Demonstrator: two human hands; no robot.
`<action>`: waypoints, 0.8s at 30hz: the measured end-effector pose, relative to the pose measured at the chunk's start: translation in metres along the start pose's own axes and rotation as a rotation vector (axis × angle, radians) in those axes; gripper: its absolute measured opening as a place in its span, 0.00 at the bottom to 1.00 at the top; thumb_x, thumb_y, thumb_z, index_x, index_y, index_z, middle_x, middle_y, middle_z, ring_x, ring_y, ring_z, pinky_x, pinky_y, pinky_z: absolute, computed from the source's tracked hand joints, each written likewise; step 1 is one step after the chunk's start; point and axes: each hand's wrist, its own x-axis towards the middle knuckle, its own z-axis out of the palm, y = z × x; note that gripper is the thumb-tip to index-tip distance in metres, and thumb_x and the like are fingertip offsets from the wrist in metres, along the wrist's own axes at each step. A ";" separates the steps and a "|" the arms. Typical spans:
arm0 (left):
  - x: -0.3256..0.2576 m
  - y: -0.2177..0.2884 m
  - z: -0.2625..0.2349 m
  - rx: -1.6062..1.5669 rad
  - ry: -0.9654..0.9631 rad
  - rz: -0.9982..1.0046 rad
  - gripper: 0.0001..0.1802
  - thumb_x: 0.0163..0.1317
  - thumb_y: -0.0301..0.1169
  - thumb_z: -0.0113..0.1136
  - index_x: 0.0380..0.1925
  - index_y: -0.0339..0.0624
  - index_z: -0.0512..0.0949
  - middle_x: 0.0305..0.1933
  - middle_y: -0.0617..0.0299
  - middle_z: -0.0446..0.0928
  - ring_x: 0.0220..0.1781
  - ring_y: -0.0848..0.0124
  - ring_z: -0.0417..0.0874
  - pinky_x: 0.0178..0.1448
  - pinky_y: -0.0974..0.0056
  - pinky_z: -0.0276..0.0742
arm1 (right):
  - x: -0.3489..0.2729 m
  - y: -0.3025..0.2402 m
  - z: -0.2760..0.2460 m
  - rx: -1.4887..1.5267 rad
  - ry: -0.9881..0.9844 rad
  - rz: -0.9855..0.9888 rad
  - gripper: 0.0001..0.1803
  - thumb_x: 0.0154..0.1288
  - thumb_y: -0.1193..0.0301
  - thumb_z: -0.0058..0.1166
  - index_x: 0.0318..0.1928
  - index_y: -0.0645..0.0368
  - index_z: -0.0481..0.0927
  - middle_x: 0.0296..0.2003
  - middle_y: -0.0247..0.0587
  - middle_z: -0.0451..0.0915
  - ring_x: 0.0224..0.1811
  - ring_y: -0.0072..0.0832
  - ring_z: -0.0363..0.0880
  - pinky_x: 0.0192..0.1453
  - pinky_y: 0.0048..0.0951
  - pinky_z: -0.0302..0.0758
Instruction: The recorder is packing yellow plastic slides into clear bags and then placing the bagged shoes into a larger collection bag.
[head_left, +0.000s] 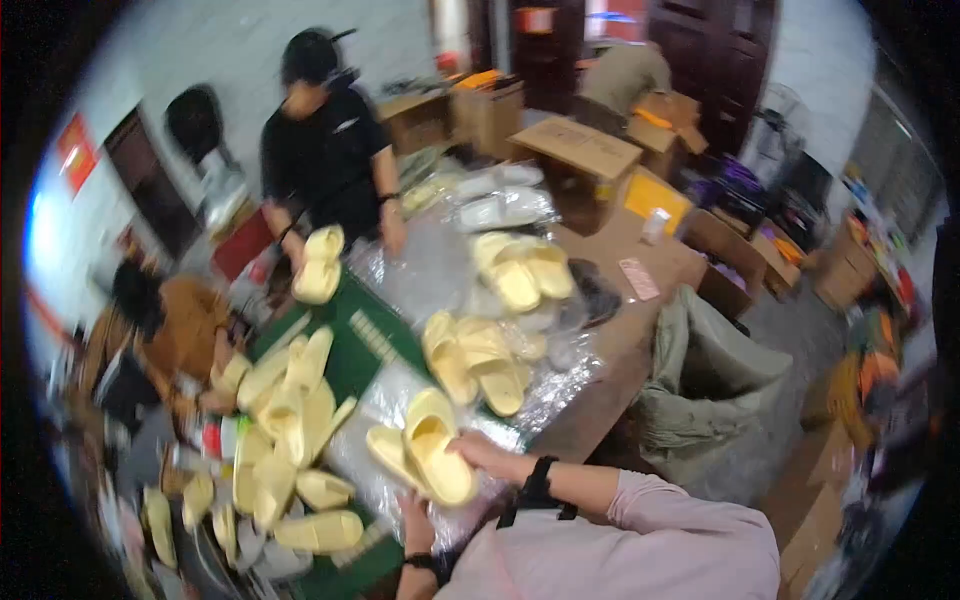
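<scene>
My right hand (pixel 478 453) is closed on the side of a pale yellow slipper (pixel 437 440), which is held tilted over the table. A second yellow slipper (pixel 388 452) lies just behind it, partly covered. Low in front of me, my left hand (pixel 415 522) rests by a clear plastic bag (pixel 365 425), its fingers stretched toward the slippers and somewhat blurred. Farther along, a pair of yellow slippers (pixel 490 365) sits on clear plastic wrap. To the left, a loose heap of yellow slippers (pixel 290 410) covers part of a green mat (pixel 350 305).
Across the table a person in black (pixel 325 150) holds yellow slippers (pixel 320 265); another person in brown (pixel 185 330) sits at the left. White slippers (pixel 505 205) lie in plastic at the far side. Cardboard boxes (pixel 575 150) and a greenish sack (pixel 700 380) stand to the right.
</scene>
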 end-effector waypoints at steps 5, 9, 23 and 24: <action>0.009 0.016 0.025 -0.655 0.218 -0.591 0.25 0.54 0.23 0.58 0.53 0.31 0.66 0.50 0.50 0.73 0.51 0.64 0.75 0.54 0.64 0.69 | 0.016 0.013 -0.018 0.034 -0.133 0.096 0.21 0.55 0.74 0.52 0.49 0.70 0.70 0.41 0.47 0.78 0.39 0.30 0.79 0.40 0.29 0.76; 0.015 -0.001 0.038 -0.515 0.258 -0.671 0.21 0.55 0.24 0.58 0.49 0.29 0.69 0.45 0.51 0.77 0.43 0.67 0.78 0.46 0.66 0.73 | 0.031 0.011 -0.032 -0.555 0.193 -0.174 0.28 0.56 0.73 0.49 0.59 0.59 0.62 0.37 0.52 0.77 0.37 0.39 0.78 0.41 0.35 0.73; -0.002 -0.036 0.062 -0.275 0.266 -0.291 0.20 0.53 0.25 0.57 0.48 0.35 0.73 0.42 0.54 0.79 0.45 0.68 0.80 0.49 0.66 0.73 | 0.000 0.026 0.060 -0.496 -0.212 -0.334 0.26 0.61 0.68 0.53 0.58 0.59 0.63 0.39 0.46 0.76 0.39 0.33 0.76 0.44 0.29 0.73; -0.002 -0.024 0.056 -0.315 0.268 -0.342 0.20 0.53 0.24 0.56 0.48 0.35 0.72 0.42 0.54 0.79 0.45 0.68 0.79 0.49 0.66 0.73 | -0.001 0.033 0.059 -0.491 -0.210 -0.334 0.26 0.61 0.68 0.53 0.58 0.59 0.63 0.39 0.46 0.76 0.39 0.33 0.76 0.44 0.29 0.73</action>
